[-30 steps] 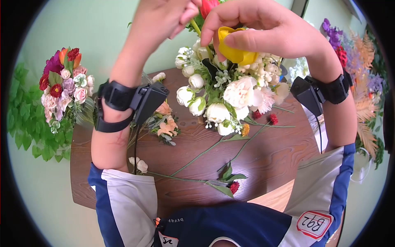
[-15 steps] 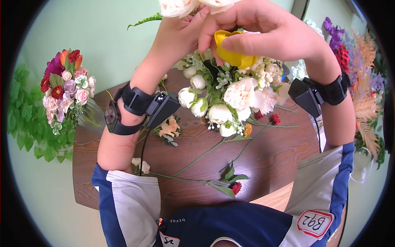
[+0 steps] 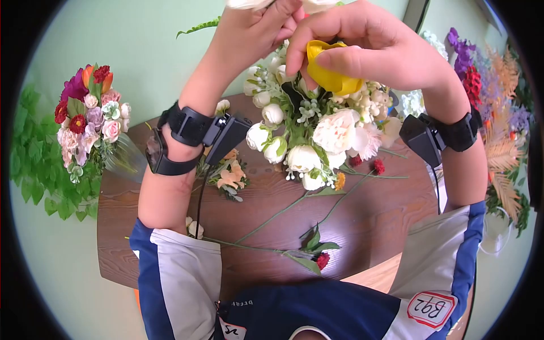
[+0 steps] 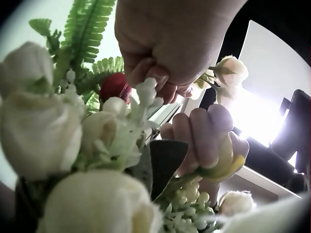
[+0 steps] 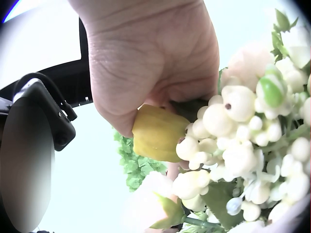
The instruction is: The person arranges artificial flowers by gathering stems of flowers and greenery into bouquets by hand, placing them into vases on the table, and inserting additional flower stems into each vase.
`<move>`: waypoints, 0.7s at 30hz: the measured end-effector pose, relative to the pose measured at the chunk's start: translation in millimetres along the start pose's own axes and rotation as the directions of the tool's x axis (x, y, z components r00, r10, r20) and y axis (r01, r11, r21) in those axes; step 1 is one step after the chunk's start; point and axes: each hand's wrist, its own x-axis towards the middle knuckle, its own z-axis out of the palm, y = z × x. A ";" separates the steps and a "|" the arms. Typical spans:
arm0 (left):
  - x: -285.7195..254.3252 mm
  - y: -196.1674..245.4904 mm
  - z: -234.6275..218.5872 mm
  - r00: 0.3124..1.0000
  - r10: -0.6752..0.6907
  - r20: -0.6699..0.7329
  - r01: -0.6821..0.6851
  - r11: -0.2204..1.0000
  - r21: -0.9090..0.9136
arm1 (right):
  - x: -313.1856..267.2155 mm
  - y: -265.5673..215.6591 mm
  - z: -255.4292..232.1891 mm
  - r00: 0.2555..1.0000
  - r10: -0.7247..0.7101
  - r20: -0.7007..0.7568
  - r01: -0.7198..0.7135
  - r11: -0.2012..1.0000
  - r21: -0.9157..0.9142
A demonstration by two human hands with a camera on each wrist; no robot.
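Observation:
At the top of the head view my left hand (image 3: 258, 28) is beside pale roses cut off by the frame edge. In the left wrist view its curled fingers hold the thin stem of a pale rose spray (image 4: 231, 73). My right hand (image 3: 374, 54) pinches a yellow tulip (image 3: 334, 73) between thumb and fingers, just over the large white bouquet (image 3: 303, 156). The right wrist view shows the tulip's yellow head under the palm, beside cream berries (image 5: 238, 104). A red bud (image 4: 115, 87) and a fern leaf (image 4: 87, 34) stand near my left hand.
On the wooden table (image 3: 266, 215) lie red-flowered stems (image 3: 322, 260) and peach flowers (image 3: 231, 175). A mixed bouquet (image 3: 90, 122) in a clear vase (image 3: 124, 156) stands at the left. Tall purple, red and orange flowers (image 3: 498, 130) fill the right side.
My left hand has moved right, toward the right hand, bringing pale roses into view; these have since risen mostly past the top edge. The right hand keeps the tulip, shifting slightly.

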 end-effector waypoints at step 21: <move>-6.0 21.6 -18.0 0.885 -0.371 0.283 0.415 0.350 -0.840 | 14.0 -33.0 2.1 0.910 0.404 0.094 -0.394 0.913 -0.110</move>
